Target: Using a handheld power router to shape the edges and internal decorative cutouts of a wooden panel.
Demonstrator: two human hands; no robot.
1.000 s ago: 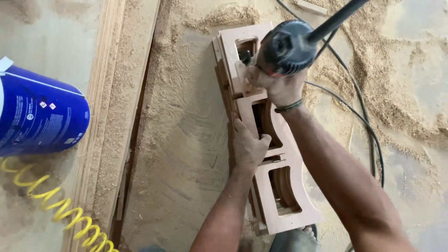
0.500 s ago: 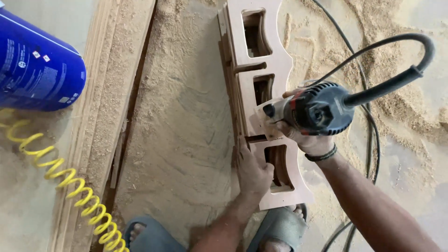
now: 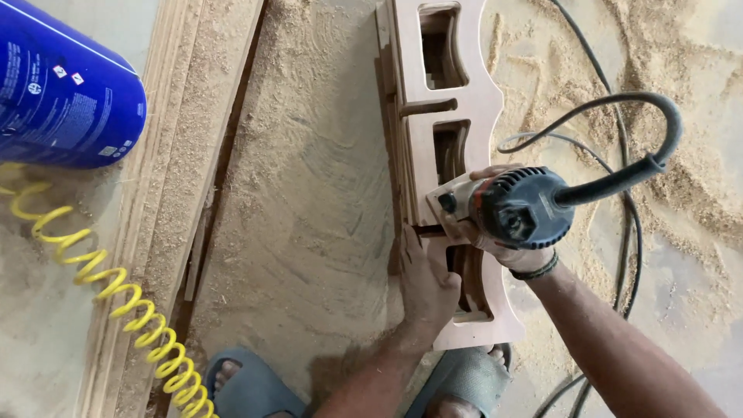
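The trim router [image 3: 511, 213], gripped in the right hand [image 3: 517, 249], has come down the stacked cut-out wooden panels [image 3: 453, 147] on the sawdust-covered floor [image 3: 309, 193]; the left hand [image 3: 426, 282] presses flat, steadying them.

From where I sit, the cut-out panel [image 3: 453, 147] reads as smooth, matt pale-pink wood board, bedded in loose, grainy sawdust [image 3: 309, 178] over a rough floor. The router [image 3: 515, 209] has a dull dark plastic housing with a ribbed cap and a rubbery black cord [image 3: 619, 116]. The blue canister [image 3: 62, 101] looks glossy, the coiled hose [image 3: 116, 302] shiny yellow plastic, the sandals [image 3: 255, 387] matt grey rubber.
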